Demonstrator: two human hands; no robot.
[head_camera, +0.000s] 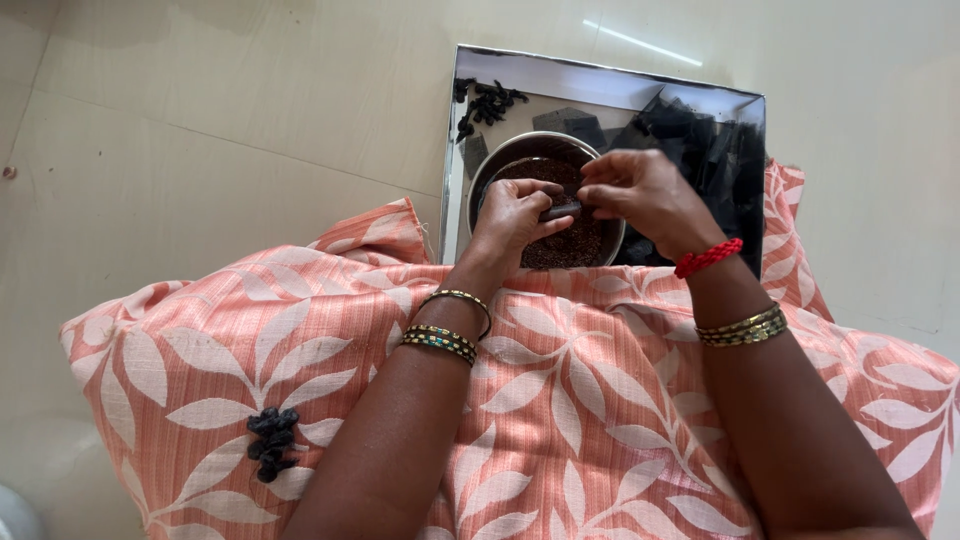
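The person's left hand (515, 215) and right hand (640, 190) meet over a round steel bowl (500, 160) that stands in a rectangular steel tray (600, 80) on the tiled floor (250, 100). Between them they hold a small dark pod (562, 210): the left grip is clenched on its near end, thumb and fingers pinching it, while the right grip pinches the other end from 2 o'clock. The pod hangs just above the bowl's middle, over a fill of dark brown seeds (575, 245).

In the tray, at 11 o'clock from the bowl, lies a loose cluster of black shrivelled pieces (487, 103). At 2 o'clock a heap of dark flat pods (700, 150) fills the tray's right side, touching the bowl.

The person's lap is covered by peach cloth with a white leaf print (560, 400). On it, at 8 o'clock and well apart from the hands, sits a small clump of black bits (270, 442). Gold bangles (445, 335) circle the left wrist; a red thread band (708, 257) and more bangles circle the right.
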